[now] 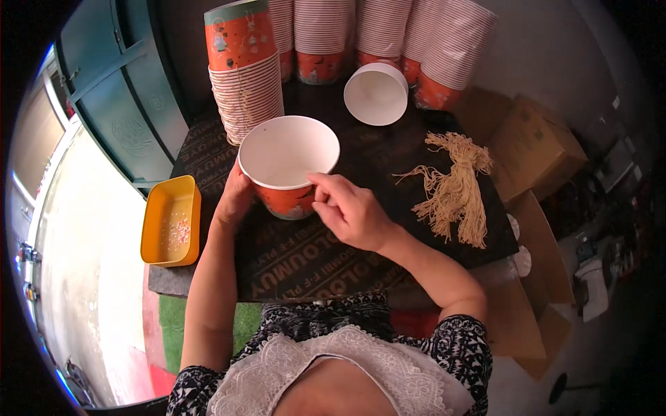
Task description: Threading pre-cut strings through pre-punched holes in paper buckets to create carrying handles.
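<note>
An orange paper bucket (290, 201) with a white inside stands upright over the near middle of the table, its mouth tilted toward me. My left hand (236, 195) grips its left side, with the fingers partly hidden behind the wall. At the right side of the bucket is my right hand (350, 211), index finger at the rim and thumb near the outer wall. Its other fingers are curled in; whatever sits between the fingertips is too small to make out. To the right lies a bundle of beige cords (458, 187), with a few strands straying left.
Nested bucket stacks (246, 97) rise behind the held bucket and along the back. A single white-lined bucket (375, 94) lies on its side. A yellow tub (171, 222) with small pink and white bits is at the left edge. Cardboard boxes (541, 149) stand right.
</note>
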